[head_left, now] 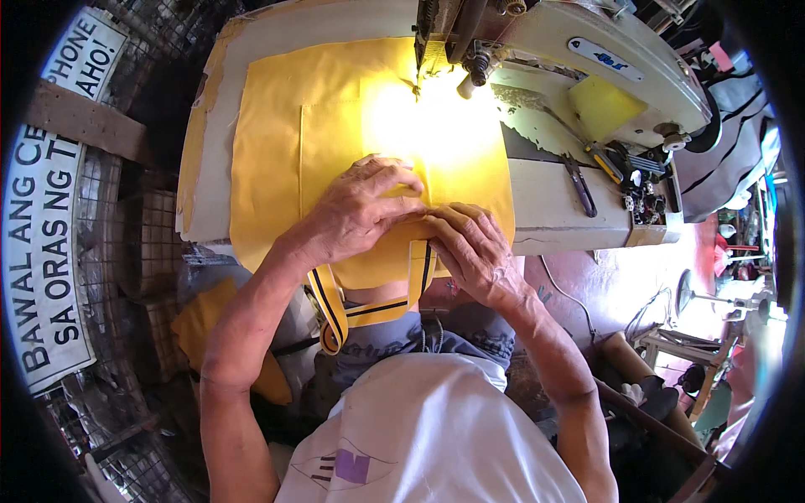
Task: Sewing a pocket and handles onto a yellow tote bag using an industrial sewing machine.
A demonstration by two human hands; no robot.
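Observation:
A large yellow fabric panel is spread over the sewing table, its near edge drooping toward my lap. My left hand is bent over the panel, thumb and fingers pinched together near its middle. Beside it, my right hand has its fingers pressed together, the tips almost meeting those of the left. Between them runs a yellow strap with a dark stripe, which hangs in a loop below the panel's edge. What exactly lies under the fingertips is partly hidden. The sewing machine stands beyond, its lamp glaring on the fabric.
Dark-handled pliers and a yellow-and-black cutter lie on the table to the right, near a tray of small metal parts. More yellow fabric hangs low on the left, by a wire-mesh wall.

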